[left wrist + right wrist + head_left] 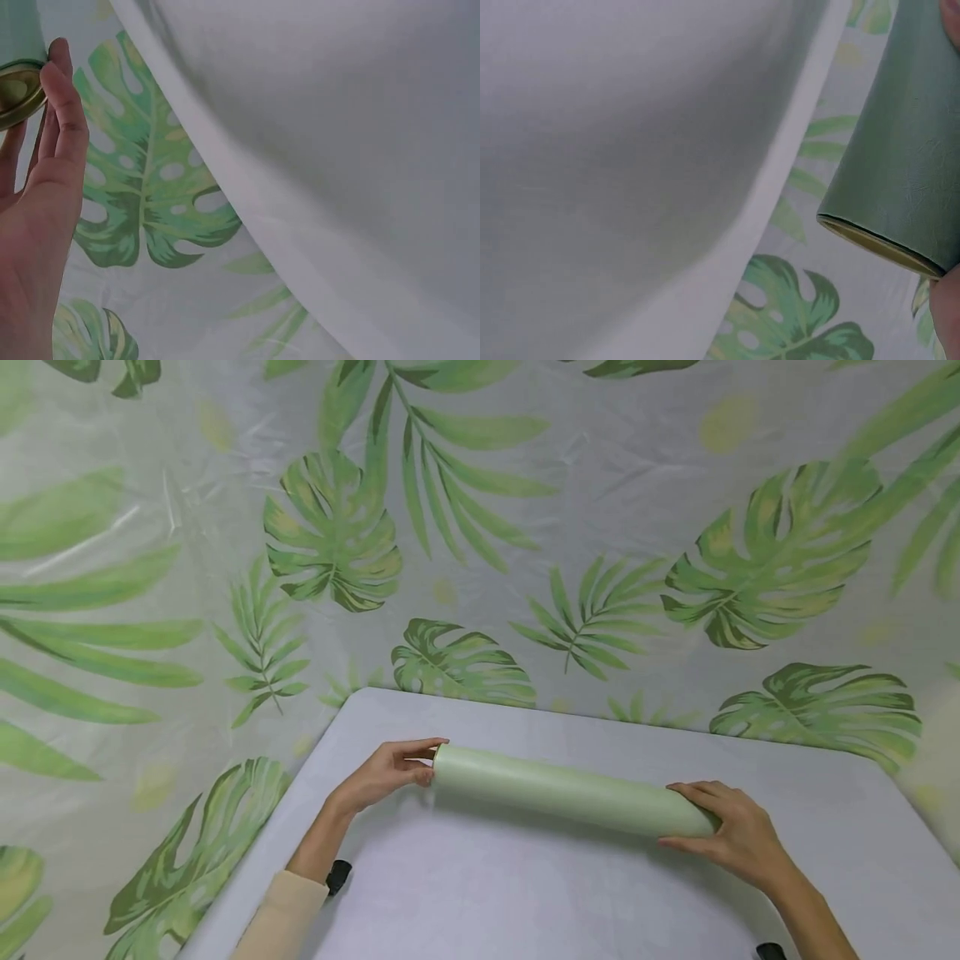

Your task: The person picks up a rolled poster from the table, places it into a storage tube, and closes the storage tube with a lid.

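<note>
A long pale green tube [555, 787] is held above the white table, its right end lower in the head view. My left hand [393, 770] pinches its left end, thumb on the near side and fingers on the far side. In the left wrist view, that end of the tube [19, 90] has a gold-coloured rim and a recessed face beside the left hand [41, 195]. My right hand [731, 828] grips the other end between thumb and fingers. The right wrist view shows the tube [900, 157] with a yellowish rim at its end; only parts of the right hand [949, 311] appear there.
Below the tube lies the white tabletop [480, 893], with rounded far corners. A sheet printed with green leaves [465, 527] hangs behind the table and shows past its sides. Small black pieces [339, 877] show by both wrists.
</note>
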`<state>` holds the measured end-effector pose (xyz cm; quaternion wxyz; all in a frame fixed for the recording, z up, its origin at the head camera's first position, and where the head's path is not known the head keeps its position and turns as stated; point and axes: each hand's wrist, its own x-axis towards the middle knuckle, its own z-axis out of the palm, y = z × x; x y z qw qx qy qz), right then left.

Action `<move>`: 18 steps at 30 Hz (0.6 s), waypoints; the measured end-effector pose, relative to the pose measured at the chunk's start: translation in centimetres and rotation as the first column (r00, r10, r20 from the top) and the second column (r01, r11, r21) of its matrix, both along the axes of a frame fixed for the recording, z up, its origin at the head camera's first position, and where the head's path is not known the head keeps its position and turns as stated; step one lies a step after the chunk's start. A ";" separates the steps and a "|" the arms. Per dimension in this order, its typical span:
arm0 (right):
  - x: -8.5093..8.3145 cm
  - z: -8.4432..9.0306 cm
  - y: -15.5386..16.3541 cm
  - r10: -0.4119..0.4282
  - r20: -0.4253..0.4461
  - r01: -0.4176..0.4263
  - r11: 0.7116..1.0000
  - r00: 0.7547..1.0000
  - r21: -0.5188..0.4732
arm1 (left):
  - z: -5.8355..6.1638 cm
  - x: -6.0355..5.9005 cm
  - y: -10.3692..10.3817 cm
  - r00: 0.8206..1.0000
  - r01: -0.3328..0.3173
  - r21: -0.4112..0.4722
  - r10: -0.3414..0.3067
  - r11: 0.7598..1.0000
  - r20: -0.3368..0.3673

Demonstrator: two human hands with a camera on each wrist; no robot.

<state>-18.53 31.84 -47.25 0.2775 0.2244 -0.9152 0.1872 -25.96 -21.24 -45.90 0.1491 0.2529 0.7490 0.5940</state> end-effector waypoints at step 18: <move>0.1 0.8 0.5 -0.001 -0.040 0.001 1.000 0.999 0.003 | -0.3 -0.1 0.4 0.999 -0.037 0.029 0.037 0.999 0.005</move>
